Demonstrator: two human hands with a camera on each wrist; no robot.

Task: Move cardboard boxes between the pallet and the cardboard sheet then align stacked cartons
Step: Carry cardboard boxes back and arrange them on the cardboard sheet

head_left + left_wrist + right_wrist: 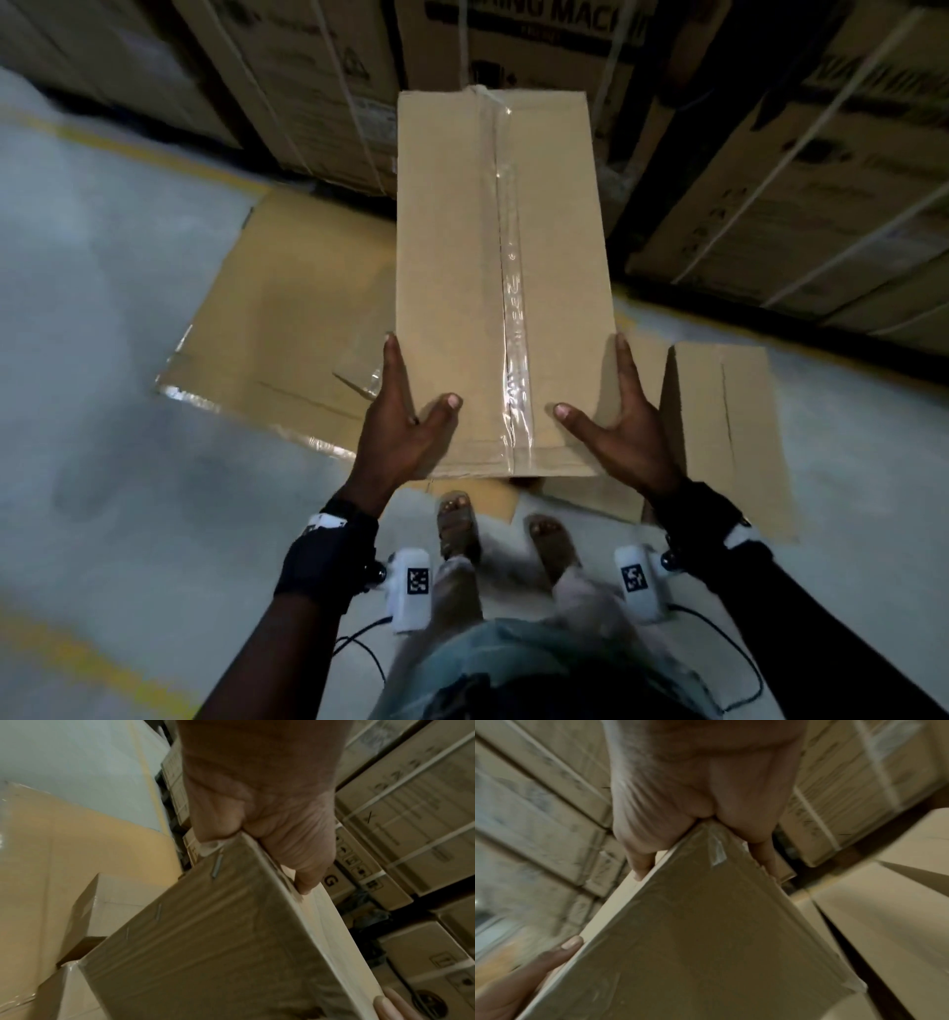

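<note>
Holding taped carton (500, 288) aloft btwn both hands, above cardboard sheet (277, 329) on floor.
L hand (405, 421) clasps carton's left edge, thumb on top; R hand (624, 421) clasps right edge likewise. Second carton (719, 437) sits lower right.

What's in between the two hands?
A taped cardboard box. The left hand and right hand clasp its opposite sides, thumbs on top. The head view shows this best.
</note>
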